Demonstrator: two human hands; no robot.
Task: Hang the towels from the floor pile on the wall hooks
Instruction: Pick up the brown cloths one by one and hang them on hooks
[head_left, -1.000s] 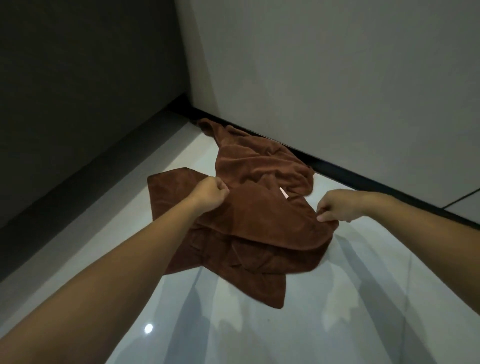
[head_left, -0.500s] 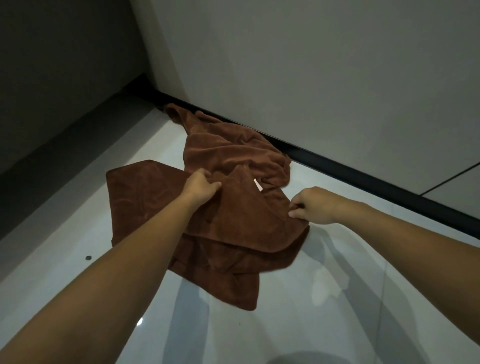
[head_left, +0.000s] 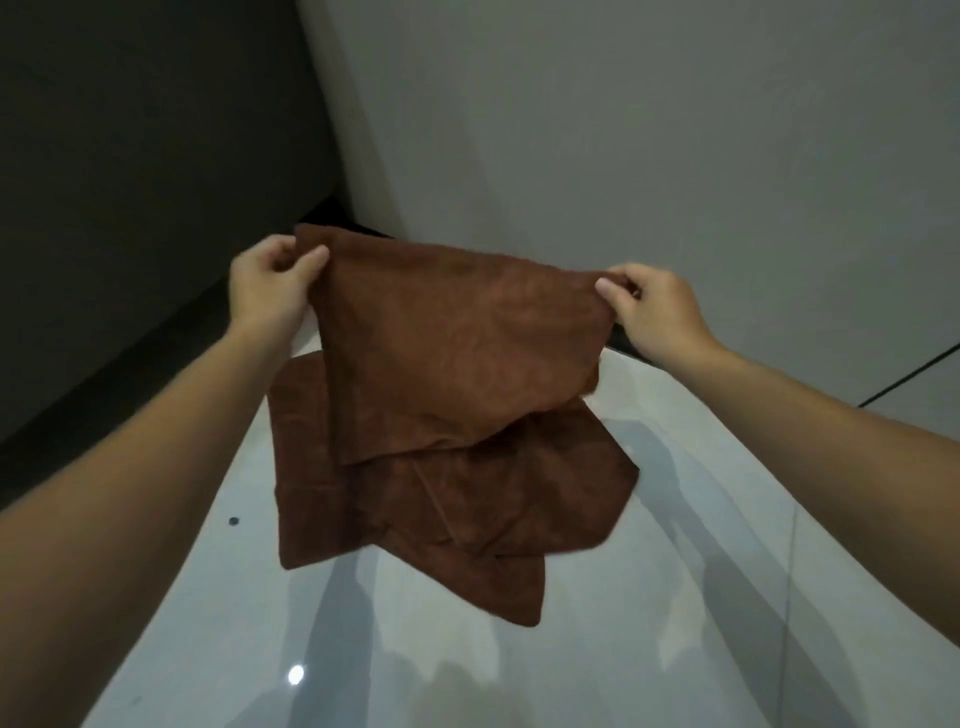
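Above a glossy pale floor, close to the corner where a dark wall meets a light grey wall, a brown towel hangs spread between two bare-armed hands. The left hand pinches its upper left corner, with the thumb on the near face and the fingers curled behind the edge. The right hand grips the upper right corner the same way, its thumb tip pressed on the cloth. The top edge runs nearly taut between them, a little higher on the left, and the cloth falls as one rough sheet. Beneath it lies the pile of towels of the same brown, several overlapping layers flat on the floor with corners pointing toward the camera and to the right. Whether the hanging towel's lower edge touches the pile cannot be told. A black skirting strip shows at the foot of the light wall beside the right hand. A small dark speck sits on the floor left of the pile, and a bright spot of reflected light lies nearer the camera.
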